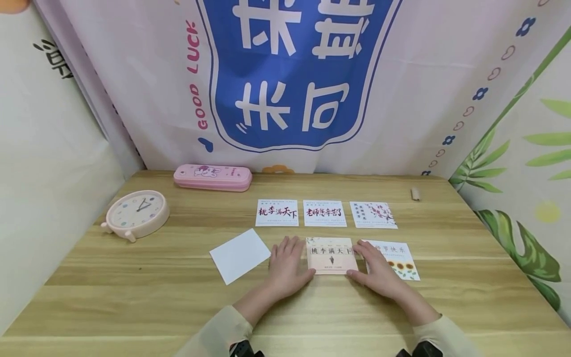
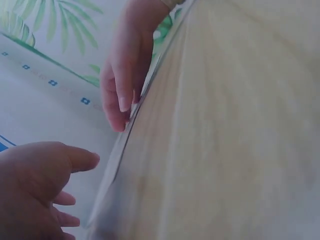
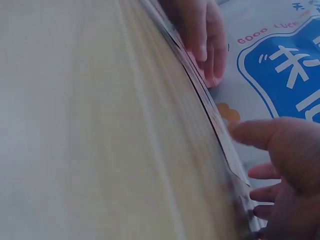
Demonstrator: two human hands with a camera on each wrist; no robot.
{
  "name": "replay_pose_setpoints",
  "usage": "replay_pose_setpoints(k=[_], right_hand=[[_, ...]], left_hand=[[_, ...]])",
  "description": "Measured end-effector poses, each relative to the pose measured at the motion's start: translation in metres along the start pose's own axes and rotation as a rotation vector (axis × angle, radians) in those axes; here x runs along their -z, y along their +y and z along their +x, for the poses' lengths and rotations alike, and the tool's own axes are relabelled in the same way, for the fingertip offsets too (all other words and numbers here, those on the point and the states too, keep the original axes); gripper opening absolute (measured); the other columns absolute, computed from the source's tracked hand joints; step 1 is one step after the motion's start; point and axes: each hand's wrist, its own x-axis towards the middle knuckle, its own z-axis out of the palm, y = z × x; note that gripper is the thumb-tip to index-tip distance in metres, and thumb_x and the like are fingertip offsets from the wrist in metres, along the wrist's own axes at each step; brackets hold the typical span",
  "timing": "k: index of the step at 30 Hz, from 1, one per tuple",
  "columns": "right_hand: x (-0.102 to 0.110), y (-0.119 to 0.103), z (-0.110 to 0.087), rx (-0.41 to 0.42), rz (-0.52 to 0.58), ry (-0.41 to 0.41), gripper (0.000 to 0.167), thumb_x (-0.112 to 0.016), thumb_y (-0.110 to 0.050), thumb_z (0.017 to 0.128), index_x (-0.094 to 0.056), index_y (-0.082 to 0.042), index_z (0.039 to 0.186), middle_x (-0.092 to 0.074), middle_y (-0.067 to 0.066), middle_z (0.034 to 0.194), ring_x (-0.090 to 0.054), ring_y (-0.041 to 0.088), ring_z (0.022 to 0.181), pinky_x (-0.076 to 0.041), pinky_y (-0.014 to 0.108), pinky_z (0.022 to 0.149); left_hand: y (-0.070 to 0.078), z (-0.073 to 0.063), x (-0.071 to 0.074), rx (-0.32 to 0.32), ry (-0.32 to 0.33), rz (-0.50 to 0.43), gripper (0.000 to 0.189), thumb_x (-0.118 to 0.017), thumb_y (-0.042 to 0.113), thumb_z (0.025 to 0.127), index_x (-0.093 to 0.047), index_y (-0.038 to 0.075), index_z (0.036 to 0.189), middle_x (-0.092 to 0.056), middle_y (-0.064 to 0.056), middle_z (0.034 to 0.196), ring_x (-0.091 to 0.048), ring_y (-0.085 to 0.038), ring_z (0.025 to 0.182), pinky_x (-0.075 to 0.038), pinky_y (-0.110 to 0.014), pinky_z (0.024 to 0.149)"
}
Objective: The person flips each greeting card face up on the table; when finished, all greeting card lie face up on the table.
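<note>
A pale pink card (image 1: 331,267) with dark characters lies flat on the wooden table between my two hands. My left hand (image 1: 287,270) rests at the card's left side, fingers extended forward and thumb at its lower left corner. On the opposite side is my right hand (image 1: 379,272), its thumb by the lower right corner and its fingertips near the right edge. Part of a sunflower card (image 1: 407,271) is hidden under or behind the right hand. A blank white card (image 1: 240,255) lies turned at an angle left of my left hand. Both wrist views show the hands with fingers extended.
Behind the hands, three printed cards form a row: left (image 1: 276,213), middle (image 1: 325,213) and right (image 1: 373,215). A pink pencil case (image 1: 212,177) and a round clock (image 1: 137,213) stand to the left. Far right lies a small beige piece (image 1: 415,194). Printed cloth (image 1: 156,99) hangs behind.
</note>
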Motion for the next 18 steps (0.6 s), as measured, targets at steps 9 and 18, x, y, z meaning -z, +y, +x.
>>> replay_pose_setpoints(k=[9, 18], right_hand=[[0.014, -0.022, 0.015, 0.108, 0.075, 0.020, 0.063, -0.064, -0.031, 0.077, -0.040, 0.001, 0.125, -0.030, 0.021, 0.132, -0.025, 0.038, 0.119, -0.023, 0.055, 0.092], [-0.003, -0.060, 0.043, 0.152, 0.158, -0.038, 0.060, -0.063, -0.031, 0.077, -0.041, -0.003, 0.126, -0.033, 0.015, 0.132, -0.027, 0.031, 0.121, -0.023, 0.049, 0.095]], left_hand=[[-0.025, -0.010, 0.043, -0.012, 0.146, -0.081, 0.068, -0.069, 0.029, 0.070, -0.040, -0.001, 0.124, -0.034, -0.021, 0.129, -0.025, -0.036, 0.120, -0.013, -0.055, 0.095], [-0.070, -0.027, 0.072, 0.028, 0.255, -0.102, 0.067, -0.075, 0.023, 0.063, -0.045, 0.000, 0.117, -0.046, -0.018, 0.117, -0.038, -0.032, 0.109, -0.023, -0.049, 0.090]])
